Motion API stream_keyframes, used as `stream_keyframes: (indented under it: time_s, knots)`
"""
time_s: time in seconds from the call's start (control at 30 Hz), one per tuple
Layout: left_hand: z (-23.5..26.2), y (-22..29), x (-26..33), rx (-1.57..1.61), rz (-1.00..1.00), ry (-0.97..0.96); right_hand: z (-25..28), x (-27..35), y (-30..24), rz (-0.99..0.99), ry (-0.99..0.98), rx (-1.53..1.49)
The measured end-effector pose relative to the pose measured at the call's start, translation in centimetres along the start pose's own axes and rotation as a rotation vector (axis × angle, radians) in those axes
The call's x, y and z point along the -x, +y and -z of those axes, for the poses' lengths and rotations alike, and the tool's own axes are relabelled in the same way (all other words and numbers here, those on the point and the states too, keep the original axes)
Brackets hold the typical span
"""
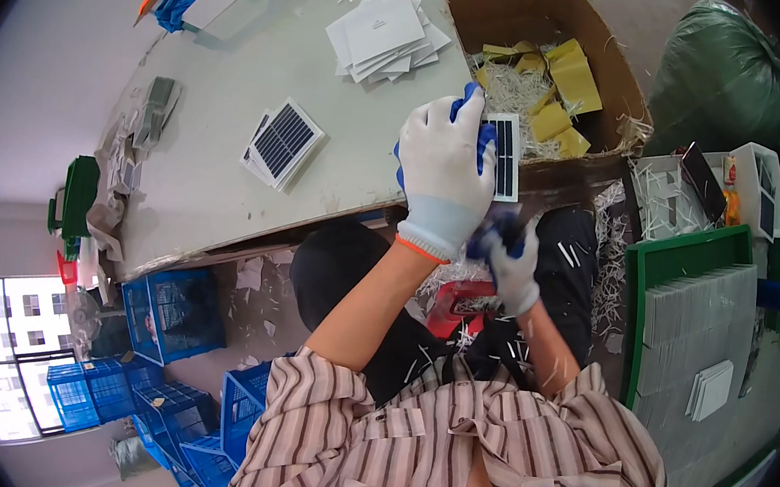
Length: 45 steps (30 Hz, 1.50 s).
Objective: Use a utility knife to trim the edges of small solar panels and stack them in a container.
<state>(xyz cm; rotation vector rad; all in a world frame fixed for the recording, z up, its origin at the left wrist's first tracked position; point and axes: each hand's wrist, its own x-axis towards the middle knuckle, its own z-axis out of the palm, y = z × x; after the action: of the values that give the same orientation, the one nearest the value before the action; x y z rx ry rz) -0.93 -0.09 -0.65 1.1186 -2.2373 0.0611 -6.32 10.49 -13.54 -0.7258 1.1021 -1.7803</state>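
Observation:
My left hand [445,155], in a white glove with blue-coated fingers, reaches over the near right edge of the table. Its fingers close on a small solar panel [508,161], dark with thin pale lines and a white border. Lower down, above my lap, is my right hand [512,265], gloved the same way. Motion smears its fingers, so I cannot tell whether they hold anything. Two more small solar panels [285,144] overlap on the table to the left. Beyond my left hand lies a loose pile of white cards or flat boxes [386,37].
An open cardboard box [621,139] with paper shreds and yellow pieces adjoins the table [227,78]. On the right, a green crate [634,295] holds rows of thin white pieces. Blue crates [172,316] stand lower left; a green sack [725,79] sits at the upper right.

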Motion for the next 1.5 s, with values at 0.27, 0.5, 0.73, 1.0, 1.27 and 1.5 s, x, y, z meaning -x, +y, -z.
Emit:
stream_keyframes:
  time_s: [0.27,0.5,0.73,1.0,1.27,1.5]
  knots:
    - [0.1,0.0,-0.1,-0.019,-0.018,-0.054,-2.8,-10.7,6.6,-0.011,0.156,-0.563]
    - [1.3,-0.9,-0.1,0.118,-0.084,-0.077,-0.3,-9.9,2.3,-0.226,-0.062,-0.310]
    - [0.4,-0.7,0.7,0.058,-0.020,-0.008,1.7,-7.7,-2.4,-0.026,-0.260,0.140]
    - [0.5,-1.1,0.3,0.054,-0.077,-0.082,2.2,-1.1,-3.1,0.067,-0.733,0.427]
    - [0.4,0.1,0.3,-0.058,-0.027,-0.086,-1.9,-4.4,1.0,0.270,0.057,0.074]
    - [0.4,-0.8,0.0,0.117,-0.152,-0.129,-2.2,-14.8,5.3,-0.830,0.039,-1.049]
